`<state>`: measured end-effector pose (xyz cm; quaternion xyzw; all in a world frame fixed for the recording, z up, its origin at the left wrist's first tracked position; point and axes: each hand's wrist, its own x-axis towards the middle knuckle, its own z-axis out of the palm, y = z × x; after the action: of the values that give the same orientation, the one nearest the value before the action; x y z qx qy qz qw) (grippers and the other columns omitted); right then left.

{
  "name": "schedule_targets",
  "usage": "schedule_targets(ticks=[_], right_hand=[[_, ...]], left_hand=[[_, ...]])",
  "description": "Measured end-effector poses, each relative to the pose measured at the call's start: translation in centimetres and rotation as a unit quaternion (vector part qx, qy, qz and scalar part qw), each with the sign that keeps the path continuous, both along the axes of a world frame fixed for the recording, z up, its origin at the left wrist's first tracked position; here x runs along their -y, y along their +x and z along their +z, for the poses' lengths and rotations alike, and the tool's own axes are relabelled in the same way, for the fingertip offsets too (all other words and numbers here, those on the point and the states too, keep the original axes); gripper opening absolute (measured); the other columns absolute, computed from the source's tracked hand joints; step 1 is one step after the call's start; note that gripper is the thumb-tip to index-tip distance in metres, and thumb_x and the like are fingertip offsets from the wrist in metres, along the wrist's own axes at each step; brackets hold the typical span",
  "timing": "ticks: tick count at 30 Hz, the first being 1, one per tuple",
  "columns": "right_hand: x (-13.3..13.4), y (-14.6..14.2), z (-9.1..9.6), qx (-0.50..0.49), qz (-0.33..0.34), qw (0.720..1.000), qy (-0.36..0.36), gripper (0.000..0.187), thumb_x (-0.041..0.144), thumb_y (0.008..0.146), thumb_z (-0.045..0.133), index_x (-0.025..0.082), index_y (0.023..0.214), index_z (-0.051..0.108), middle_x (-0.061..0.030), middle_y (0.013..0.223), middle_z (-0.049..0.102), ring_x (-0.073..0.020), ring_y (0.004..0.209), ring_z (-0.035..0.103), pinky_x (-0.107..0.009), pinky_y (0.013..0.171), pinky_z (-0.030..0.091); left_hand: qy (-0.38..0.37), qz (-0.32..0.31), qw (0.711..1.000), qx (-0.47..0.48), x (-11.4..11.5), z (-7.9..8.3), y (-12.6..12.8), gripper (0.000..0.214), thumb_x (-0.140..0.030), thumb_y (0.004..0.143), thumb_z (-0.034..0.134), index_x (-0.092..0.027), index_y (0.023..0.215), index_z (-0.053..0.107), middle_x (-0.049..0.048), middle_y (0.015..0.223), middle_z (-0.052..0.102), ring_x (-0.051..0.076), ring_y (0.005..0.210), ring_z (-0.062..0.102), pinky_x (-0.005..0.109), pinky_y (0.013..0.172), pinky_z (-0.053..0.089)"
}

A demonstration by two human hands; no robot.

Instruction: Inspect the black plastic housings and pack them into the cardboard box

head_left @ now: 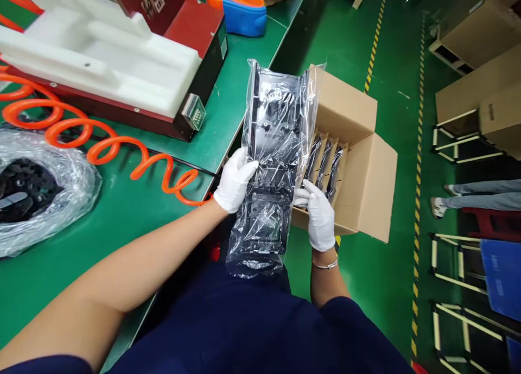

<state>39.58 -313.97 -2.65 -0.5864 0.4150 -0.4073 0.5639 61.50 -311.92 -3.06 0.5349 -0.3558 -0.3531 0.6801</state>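
Note:
A long black moulded plastic part (268, 138) in a clear plastic bag is held up in front of my body, over the gap between bench and carton. My white-gloved left hand (236, 181) is closed on its left edge, the thumb on top and the other fingers largely hidden underneath. On the opposite edge, my gloved right hand (318, 214) has its fingers closed at the bag's side; their tips are partly hidden. Just beyond that hand stands an open cardboard box (376, 187), where several bagged black parts (324, 159) are upright between cardboard dividers.
On the green workbench (163, 249) are a red machine with a white fixture (134, 64), a coiled orange air hose (103, 146), an orange-and-blue object (244, 16) and a plastic-lined container of small black pieces (87, 184). Another person's legs (480, 195) show at right.

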Motion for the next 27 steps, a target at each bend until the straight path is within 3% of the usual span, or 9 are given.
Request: schedule_targets(ticks=[6, 11, 15, 19, 24, 27], right_hand=[[-0.5, -0.1, 1.1, -0.042, -0.077, 0.990, -0.109, 0.050, 0.051, 0.100, 0.052, 0.019, 0.135, 0.067, -0.0078, 0.096, 0.079, -0.0170, 0.070, 0.072, -0.035, 0.074, 0.064], [-0.2, 2.8, 4.9, -0.176, 0.010, 0.955, -0.239, 0.047, 0.041, 0.101, 0.050, 0.023, 0.141, 0.066, -0.0087, 0.117, 0.078, -0.0181, 0.076, 0.073, -0.032, 0.081, 0.062], [0.6, 6.0, 6.9, -0.276, 0.058, 0.917, -0.283, 0.051, 0.037, 0.099, 0.048, 0.020, 0.144, 0.063, -0.0083, 0.106, 0.081, -0.0154, 0.063, 0.070, -0.025, 0.077, 0.060], [0.9, 6.6, 6.8, -0.289, 0.045, 0.908, -0.299, 0.052, 0.037, 0.098, 0.048, 0.019, 0.144, 0.064, -0.0086, 0.098, 0.081, -0.0149, 0.059, 0.068, -0.023, 0.073, 0.058], [1.3, 5.0, 6.2, -0.295, -0.033, 0.914, -0.276, 0.052, 0.038, 0.099, 0.045, 0.015, 0.141, 0.066, -0.0113, 0.087, 0.081, -0.0164, 0.056, 0.064, -0.027, 0.073, 0.059], [0.9, 4.3, 6.0, -0.301, -0.045, 0.908, -0.289, 0.051, 0.035, 0.099, 0.045, 0.014, 0.139, 0.068, -0.0114, 0.085, 0.080, -0.0167, 0.055, 0.064, -0.027, 0.071, 0.059]], left_hand=[[0.004, -0.006, 0.999, 0.048, -0.6, -0.5, -0.2, 0.051, -0.054, 0.079, 0.075, -0.019, 0.115, 0.064, 0.0099, 0.121, 0.072, 0.029, 0.115, 0.067, 0.045, 0.108, 0.052], [-0.014, -0.035, 0.998, 0.059, -0.8, -0.3, -0.9, 0.050, -0.053, 0.081, 0.074, -0.019, 0.116, 0.063, 0.0104, 0.121, 0.072, 0.029, 0.116, 0.067, 0.043, 0.108, 0.053], [-0.014, -0.023, 0.998, 0.060, -1.0, -0.4, -1.1, 0.052, -0.055, 0.079, 0.075, -0.019, 0.115, 0.062, 0.0108, 0.120, 0.072, 0.029, 0.115, 0.068, 0.043, 0.105, 0.054], [-0.003, -0.016, 0.997, 0.073, -1.0, -0.3, -1.0, 0.053, -0.055, 0.080, 0.074, -0.019, 0.116, 0.062, 0.0103, 0.120, 0.072, 0.029, 0.115, 0.067, 0.043, 0.106, 0.054], [-0.012, -0.024, 0.998, 0.058, -0.8, -0.1, -1.2, 0.051, -0.054, 0.080, 0.073, -0.020, 0.115, 0.063, 0.0101, 0.120, 0.072, 0.029, 0.113, 0.068, 0.043, 0.105, 0.055], [-0.011, -0.020, 0.998, 0.055, -0.8, -0.1, -1.2, 0.051, -0.054, 0.080, 0.073, -0.020, 0.116, 0.063, 0.0103, 0.119, 0.072, 0.029, 0.113, 0.067, 0.044, 0.105, 0.055]])
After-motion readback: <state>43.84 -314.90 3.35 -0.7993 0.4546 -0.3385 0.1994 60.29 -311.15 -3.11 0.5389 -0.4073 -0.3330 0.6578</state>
